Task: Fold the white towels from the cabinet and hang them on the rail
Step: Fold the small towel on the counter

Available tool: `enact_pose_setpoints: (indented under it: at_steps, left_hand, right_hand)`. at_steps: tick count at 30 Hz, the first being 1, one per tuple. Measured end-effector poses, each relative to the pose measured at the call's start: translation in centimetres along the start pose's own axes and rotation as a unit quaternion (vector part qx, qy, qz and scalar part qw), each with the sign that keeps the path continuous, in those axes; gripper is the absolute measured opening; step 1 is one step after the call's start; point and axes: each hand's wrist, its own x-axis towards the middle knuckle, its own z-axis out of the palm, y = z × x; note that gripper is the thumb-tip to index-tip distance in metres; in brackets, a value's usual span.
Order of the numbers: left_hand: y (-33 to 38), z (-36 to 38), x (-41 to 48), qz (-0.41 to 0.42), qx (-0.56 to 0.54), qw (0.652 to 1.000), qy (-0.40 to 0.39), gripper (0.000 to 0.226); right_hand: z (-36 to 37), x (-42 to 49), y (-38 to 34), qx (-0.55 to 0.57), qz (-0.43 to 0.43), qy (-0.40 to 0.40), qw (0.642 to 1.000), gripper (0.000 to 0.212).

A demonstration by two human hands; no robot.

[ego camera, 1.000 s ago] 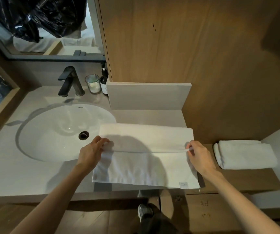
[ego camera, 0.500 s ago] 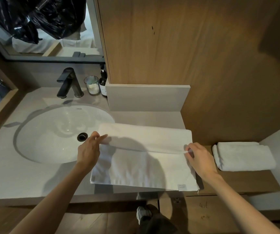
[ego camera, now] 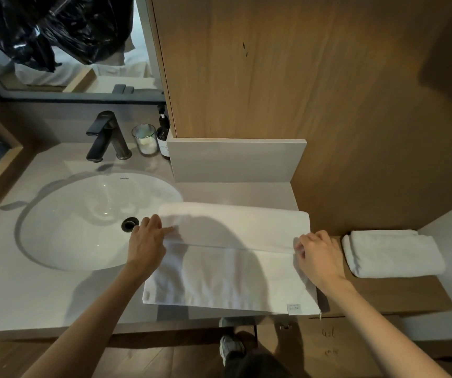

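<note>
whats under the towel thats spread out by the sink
The grey countertop shows around the spread towel, whose left end laps over the sink rim. Anything lying beneath the cloth is covered and cannot be seen.

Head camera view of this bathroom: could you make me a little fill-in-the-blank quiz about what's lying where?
1. The spread towel lies on the counter, just right of the round white ____.
2. The folded towel rests on a wooden ledge to the spread towel's ____.
3. At the back of the counter, a glass stands between the dark bottle and the black ____.
4. The spread towel's small label sits at its near ____ corner.
Missing words: sink; right; faucet; right.
</note>
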Motion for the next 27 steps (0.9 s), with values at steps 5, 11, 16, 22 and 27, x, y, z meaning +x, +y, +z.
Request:
enact_pose_setpoints:
  at_steps: [5, 11, 16, 22, 27]
  left_hand:
    - [5.9, 0.7, 2.6, 0.065, -0.078, 0.992, 0.068, 0.046]
    - [12.0, 3.5, 4.3, 0.068, -0.068, 0.979, -0.180, 0.056]
    - [11.0, 5.0, 4.2, 0.047, -0.040, 0.985, -0.163, 0.062]
    - [8.4, 4.8, 4.3, -0.035, -0.035, 0.987, -0.150, 0.066]
    - [5.5, 4.5, 3.6, -0.111, -0.078, 0.981, -0.141, 0.067]
  right_hand:
    - [1.6, 2.9, -5.0, 0.104, -0.069, -0.020, 0.992, 0.041]
    - [5.9, 6.5, -11.1, 0.110, -0.054, -0.052, 0.991, 0.053]
    - [7.9, 6.6, -10.0, 0.068, -0.065, -0.070, 0.993, 0.054]
    - [7.3, 7.0, -5.0, 0.056, -0.086, -0.083, 0.991, 0.056]
    - [6.4, 6.7, -0.4, -0.001, -0.044, -0.102, 0.994, 0.057]
